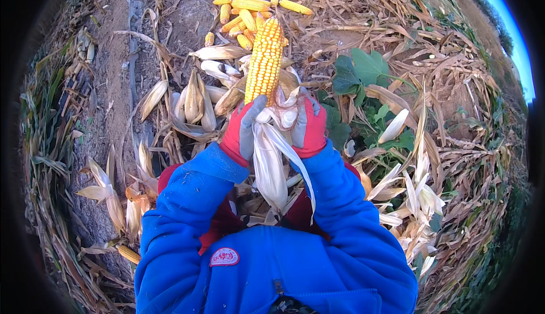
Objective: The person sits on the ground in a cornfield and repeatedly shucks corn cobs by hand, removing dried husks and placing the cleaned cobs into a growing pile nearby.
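Observation:
An ear of corn (265, 62) stands bared to yellow kernels in front of me, its pale husk (270, 165) peeled down and hanging towards my lap. My left hand (245, 128), in a red and grey glove, grips the ear's lower part. At the right, my right hand (310, 122), gloved alike, is closed on peeled husk leaves and brown silk beside the ear. Beyond the hands lies a pile of husked yellow ears (249, 5). Nearer, several ears still in dry husks (193, 99) lie left of the held ear.
Dry corn stalks and leaves (425, 28) cover the ground at the right. A green leafy plant (368, 67) grows right of my hands. Empty-looking husks (419, 199) lie at lower right, others (106, 192) at left. One yellow ear (128, 254) rests near my left elbow.

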Available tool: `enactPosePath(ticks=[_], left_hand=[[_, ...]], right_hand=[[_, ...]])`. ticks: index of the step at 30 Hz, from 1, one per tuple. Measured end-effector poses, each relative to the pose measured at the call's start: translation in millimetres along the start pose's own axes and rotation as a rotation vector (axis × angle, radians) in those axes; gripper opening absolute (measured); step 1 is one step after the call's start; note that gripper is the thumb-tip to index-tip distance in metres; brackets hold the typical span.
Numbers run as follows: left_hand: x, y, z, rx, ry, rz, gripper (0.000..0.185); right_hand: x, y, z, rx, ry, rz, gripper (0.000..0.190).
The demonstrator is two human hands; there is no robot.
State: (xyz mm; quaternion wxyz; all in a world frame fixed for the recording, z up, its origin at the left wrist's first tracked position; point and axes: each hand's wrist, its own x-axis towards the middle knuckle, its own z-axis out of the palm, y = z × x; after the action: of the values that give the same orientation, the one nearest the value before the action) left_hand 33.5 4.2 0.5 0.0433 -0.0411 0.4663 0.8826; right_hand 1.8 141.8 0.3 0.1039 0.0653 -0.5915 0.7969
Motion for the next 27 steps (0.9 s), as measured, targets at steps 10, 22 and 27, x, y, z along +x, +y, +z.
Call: enactPosePath(ticks=[10,22,27], left_hand=[[26.7,12.8,-21.5,-0.516,-0.236,0.023,0.053],[-0.4,40.5,-19.9,0.061,0.107,0.07,0.043],[0.4,-10.8,-2.0,0.282,-0.066,0.068,0.052]], right_hand=[[-19.6,-28.1,10.8,-0.495,-0.644,-0.502,0.028],[32.4,4.1,-12.1,0.002,-0.263,0.216,0.067],[4.6,16.1,-3.4,0.232,-0.377,0.416,0.062]])
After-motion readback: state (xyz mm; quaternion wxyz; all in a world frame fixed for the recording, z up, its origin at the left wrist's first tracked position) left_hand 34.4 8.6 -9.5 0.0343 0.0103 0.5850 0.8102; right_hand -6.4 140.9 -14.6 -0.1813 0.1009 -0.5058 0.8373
